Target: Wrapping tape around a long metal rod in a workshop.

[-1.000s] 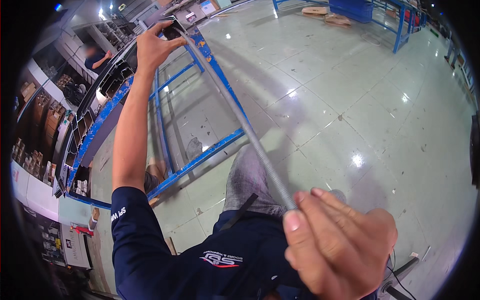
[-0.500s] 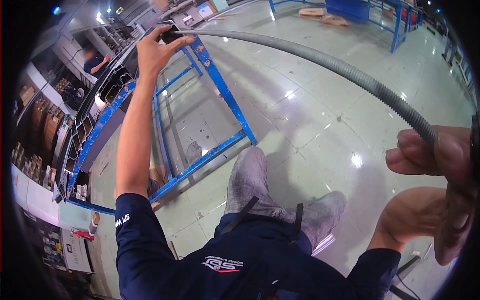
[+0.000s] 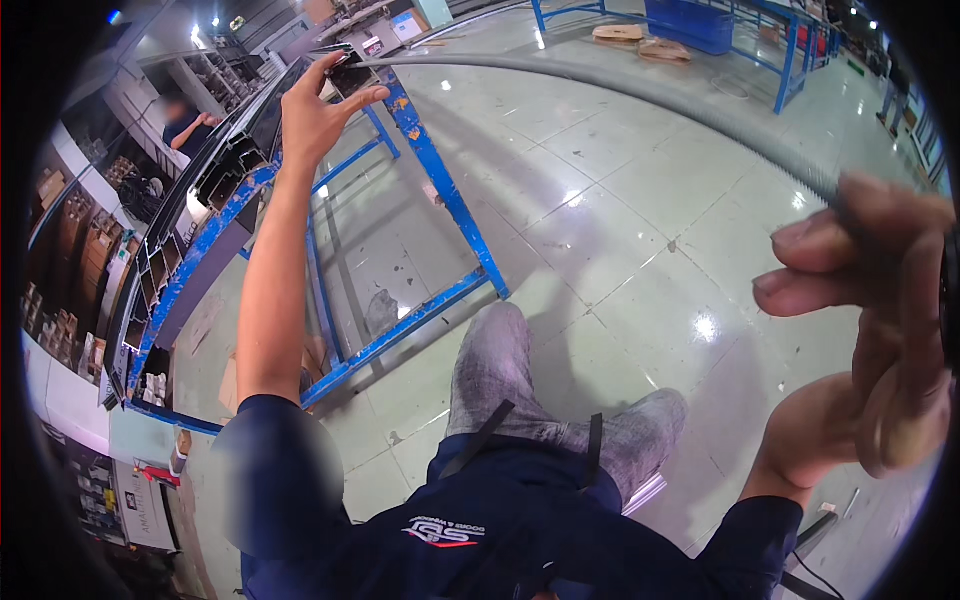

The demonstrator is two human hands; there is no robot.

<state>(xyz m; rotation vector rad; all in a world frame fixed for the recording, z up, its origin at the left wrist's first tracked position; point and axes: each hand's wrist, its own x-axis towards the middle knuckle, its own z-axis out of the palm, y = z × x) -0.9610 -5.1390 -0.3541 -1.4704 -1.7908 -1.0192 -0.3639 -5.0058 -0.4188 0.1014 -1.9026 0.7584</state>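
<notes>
A long grey rod with a ribbed surface [image 3: 640, 86] arches from the upper left to the right side, blurred toward its near end. My right hand [image 3: 890, 270], large and close at the right edge, pinches that near end between thumb and fingers. The rod's far end meets the end of a dark metal profile [image 3: 348, 66] at the corner of a blue stand. There my left hand [image 3: 315, 115] reaches up, its fingers at the profile and its thumb stretched well apart. Whether the left fingertips touch the rod is hidden.
The chipped blue metal stand [image 3: 440, 180] is on my left, carrying several long dark profiles [image 3: 225, 180]. A person [image 3: 188, 128] is beyond it. Farther off stand a blue bin [image 3: 690, 25] and another blue frame [image 3: 788, 65], with flat brown coils [image 3: 665, 50] on the tiled floor.
My right hand has moved up and slightly left with the rod's near end, and the rod now looks blurred. The left hand stays at the profile, its thumb a little lower.
</notes>
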